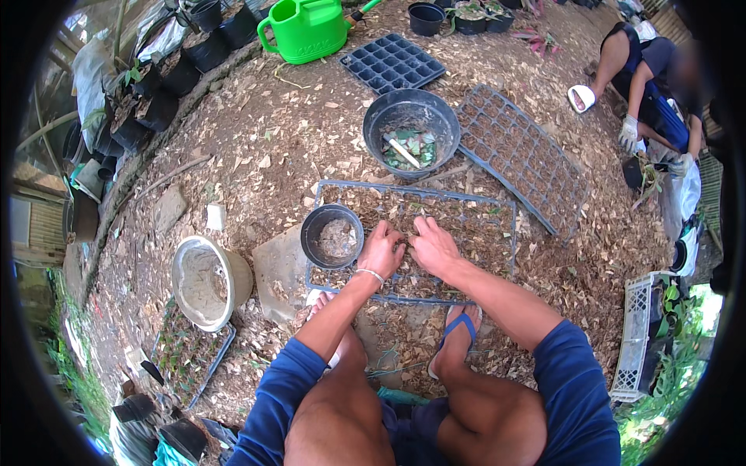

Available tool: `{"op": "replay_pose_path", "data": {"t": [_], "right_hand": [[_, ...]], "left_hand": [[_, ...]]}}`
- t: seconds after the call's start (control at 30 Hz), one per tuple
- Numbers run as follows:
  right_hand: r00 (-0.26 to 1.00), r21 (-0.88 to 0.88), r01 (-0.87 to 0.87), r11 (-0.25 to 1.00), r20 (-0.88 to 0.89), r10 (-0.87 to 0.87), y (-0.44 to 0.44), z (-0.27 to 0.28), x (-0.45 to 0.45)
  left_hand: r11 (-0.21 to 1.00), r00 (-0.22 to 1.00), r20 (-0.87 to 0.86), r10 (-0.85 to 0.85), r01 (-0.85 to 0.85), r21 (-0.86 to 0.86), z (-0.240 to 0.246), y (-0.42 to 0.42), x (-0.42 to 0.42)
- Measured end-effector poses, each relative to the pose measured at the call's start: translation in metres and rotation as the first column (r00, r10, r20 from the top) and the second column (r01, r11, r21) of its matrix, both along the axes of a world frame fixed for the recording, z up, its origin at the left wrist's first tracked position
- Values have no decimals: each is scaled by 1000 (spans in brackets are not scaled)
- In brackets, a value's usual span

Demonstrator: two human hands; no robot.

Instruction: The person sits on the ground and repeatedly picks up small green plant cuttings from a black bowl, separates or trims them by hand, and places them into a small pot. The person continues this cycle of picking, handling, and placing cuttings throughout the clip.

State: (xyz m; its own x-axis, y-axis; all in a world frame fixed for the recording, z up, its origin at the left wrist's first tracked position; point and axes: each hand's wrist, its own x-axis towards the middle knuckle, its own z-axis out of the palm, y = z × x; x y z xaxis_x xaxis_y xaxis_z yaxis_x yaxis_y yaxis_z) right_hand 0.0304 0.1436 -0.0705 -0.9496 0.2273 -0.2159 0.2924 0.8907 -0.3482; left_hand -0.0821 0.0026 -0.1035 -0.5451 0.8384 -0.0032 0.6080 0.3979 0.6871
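Both hands are down on a soil-filled seedling tray (466, 201) lying on the ground before my feet. My left hand (382, 250), with a pale band at the wrist, bends its fingers onto the soil just right of a small black pot (332, 236). That pot rests on the tray's left part and holds some soil. Close by, my right hand (432, 246) has its fingertips curled at the tray's middle. Whether either hand pinches something small is hidden by the fingers. Beyond the tray stands a black tub (411, 131) with cut leaves and a white stick-like object inside.
A second soil-filled tray (518, 154) lies at the right, an unfilled cell tray (393, 63) beyond the tub. A green watering can (306, 32) stands at the back. Left are a beige bucket (213, 282) and a seedling tray (189, 355). A gloved person (658, 105) crouches far right near a crate (632, 338).
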Motion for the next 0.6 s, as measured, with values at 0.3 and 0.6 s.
{"op": "replay_pose_path", "data": {"t": [0.3, 0.6], "right_hand": [[1000, -3, 3, 1000, 6, -3, 2, -2, -2], [998, -22, 20, 1000, 63, -18, 1, -1, -4]], "left_hand": [[997, 996, -52, -79, 78, -25, -7, -7, 1], [998, 997, -41, -66, 65, -24, -4, -1, -2]]}}
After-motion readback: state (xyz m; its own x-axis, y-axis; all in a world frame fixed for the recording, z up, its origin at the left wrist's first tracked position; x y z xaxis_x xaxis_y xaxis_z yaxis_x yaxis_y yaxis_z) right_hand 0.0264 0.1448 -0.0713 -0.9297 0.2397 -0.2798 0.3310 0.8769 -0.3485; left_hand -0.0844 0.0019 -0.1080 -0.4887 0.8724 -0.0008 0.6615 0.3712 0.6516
